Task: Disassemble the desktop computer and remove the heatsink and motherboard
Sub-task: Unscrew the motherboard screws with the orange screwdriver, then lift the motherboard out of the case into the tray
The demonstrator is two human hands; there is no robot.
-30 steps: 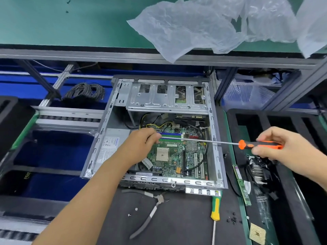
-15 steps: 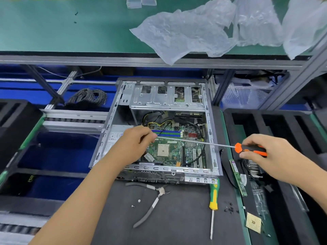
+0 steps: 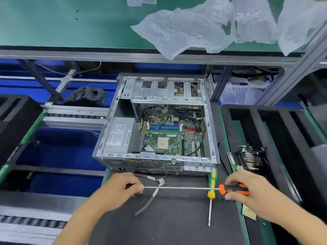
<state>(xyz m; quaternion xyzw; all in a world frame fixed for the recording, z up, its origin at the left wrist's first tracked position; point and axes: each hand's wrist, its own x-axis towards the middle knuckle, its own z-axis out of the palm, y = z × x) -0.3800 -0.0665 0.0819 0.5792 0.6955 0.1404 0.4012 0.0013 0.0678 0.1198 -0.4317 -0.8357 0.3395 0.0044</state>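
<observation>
The open grey computer case (image 3: 106,131) stands on the dark mat, its green motherboard (image 3: 169,140) lying inside with a bare CPU socket. A finned heatsink (image 3: 250,159) lies in the black foam tray to the right. In front of the case, my right hand (image 3: 247,190) grips the orange-and-black handle of a long screwdriver (image 3: 180,188) held level. My left hand (image 3: 122,189) pinches the tip end of its shaft.
Grey pliers (image 3: 150,200) and a yellow-green screwdriver (image 3: 211,188) lie on the mat (image 3: 168,225) under my hands. A memory stick (image 3: 231,161) sits at the tray's edge. Black foam trays (image 3: 283,131) flank the case. Plastic bags (image 3: 185,30) lie on the upper shelf.
Both hands have drawn back out of the case toward me with the long screwdriver, which now hangs level over the mat. The motherboard is fully in view.
</observation>
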